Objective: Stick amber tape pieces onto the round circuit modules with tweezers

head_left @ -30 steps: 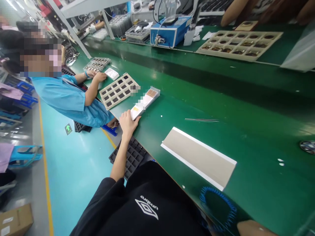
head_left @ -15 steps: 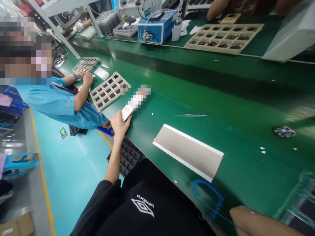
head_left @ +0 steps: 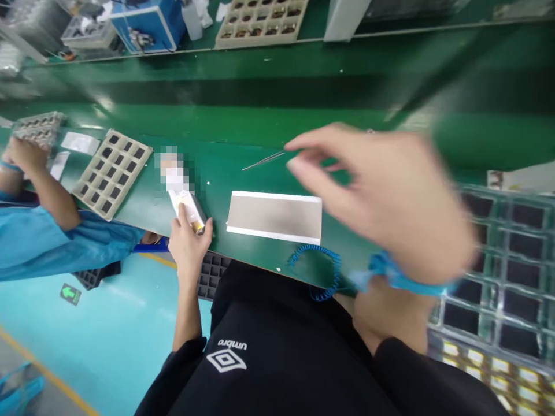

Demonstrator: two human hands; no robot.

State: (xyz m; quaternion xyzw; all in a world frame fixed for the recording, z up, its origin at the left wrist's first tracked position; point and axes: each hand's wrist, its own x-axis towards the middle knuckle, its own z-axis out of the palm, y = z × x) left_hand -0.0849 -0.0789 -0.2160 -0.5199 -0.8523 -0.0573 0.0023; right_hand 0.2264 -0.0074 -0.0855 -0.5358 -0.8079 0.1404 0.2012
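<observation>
Head view | left hand [head_left: 189, 245] around box [head_left: 192, 209] (likely light, stiff): hold by 2 sides | right hand [head_left: 377, 190] narrow, grip on tweezers [head_left: 263, 160] unclear; likely springy, pinch mid-length

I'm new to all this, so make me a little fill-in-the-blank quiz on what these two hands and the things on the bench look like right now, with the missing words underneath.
1. The camera wearer's ____ hand holds the narrow white box.
2. Nearest to the thin metal tool is the camera wearer's ____ hand.
3. The two long edges of the flat greyish panel are ____ in colour.
4. The coiled cord is coloured ____.

Missing words: left; right; white; blue.
</observation>
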